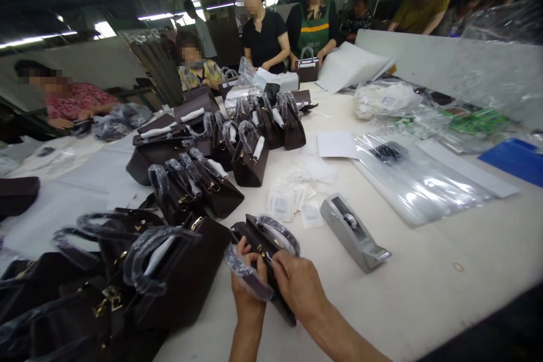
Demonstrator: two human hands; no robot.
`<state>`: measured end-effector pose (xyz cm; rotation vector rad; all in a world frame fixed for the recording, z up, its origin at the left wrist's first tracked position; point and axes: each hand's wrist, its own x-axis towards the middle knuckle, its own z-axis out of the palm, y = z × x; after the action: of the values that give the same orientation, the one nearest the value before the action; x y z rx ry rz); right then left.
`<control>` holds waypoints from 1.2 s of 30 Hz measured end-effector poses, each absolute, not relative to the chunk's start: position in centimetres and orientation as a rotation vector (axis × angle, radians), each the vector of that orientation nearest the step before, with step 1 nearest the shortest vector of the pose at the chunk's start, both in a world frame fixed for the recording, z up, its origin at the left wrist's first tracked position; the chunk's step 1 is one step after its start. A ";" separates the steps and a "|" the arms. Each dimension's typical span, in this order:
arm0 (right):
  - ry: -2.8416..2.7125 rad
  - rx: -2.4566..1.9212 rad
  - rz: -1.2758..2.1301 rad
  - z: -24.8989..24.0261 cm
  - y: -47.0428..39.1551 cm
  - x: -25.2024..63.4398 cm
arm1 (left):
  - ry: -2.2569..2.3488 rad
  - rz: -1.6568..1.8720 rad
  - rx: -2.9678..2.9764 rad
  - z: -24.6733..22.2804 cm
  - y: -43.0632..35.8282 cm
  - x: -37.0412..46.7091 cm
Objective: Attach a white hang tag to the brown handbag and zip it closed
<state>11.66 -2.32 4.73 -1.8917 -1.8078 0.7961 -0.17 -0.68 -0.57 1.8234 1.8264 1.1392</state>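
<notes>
A small dark brown handbag [252,233] stands tilted on the table in front of me, its handles wrapped in clear plastic and gold fittings along its top. My left hand [250,280] reaches past the near wrapped handle [248,274], its fingers closed on the bag's top edge. On the bag's right side, my right hand [299,280] is closed in a pinch close to the gold clasp. Something small and whitish shows at its fingertips; what it is cannot be made out. Right of the bag lies a grey tape dispenser [354,232].
More brown handbags [182,277] crowd the left and middle. White paper packets [292,198] lie beyond the dispenser. Clear plastic sheets [424,181], a blue folder [515,159] and a rubber band [458,266] are on the right. Several co-workers stand or sit across the table, one holding a handbag [307,70].
</notes>
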 end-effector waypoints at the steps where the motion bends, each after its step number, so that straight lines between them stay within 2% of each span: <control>1: -1.790 -1.889 0.819 4.8 -2.1 11.8 | 1.831 1.146 1.835 -0.6 -0.7 -0.2; 10: -1.900 -1.946 0.739 6.3 1.0 10.1 | 1.824 1.114 1.956 -2.6 -0.3 -1.7; 16: -2.025 -1.874 0.768 5.7 2.1 9.7 | 1.813 1.179 1.866 -1.7 -0.3 -0.9; 26: -1.643 -1.731 0.867 7.2 -1.0 12.0 | 1.794 1.123 1.822 0.2 -0.4 -1.4; 36: -1.731 -1.788 0.927 5.2 -2.4 11.2 | 1.803 1.153 1.882 -0.4 -0.3 -1.4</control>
<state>11.22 -2.44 5.19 -1.7885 -1.7306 0.9268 -1.39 -0.32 -0.45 1.8820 1.8030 1.1529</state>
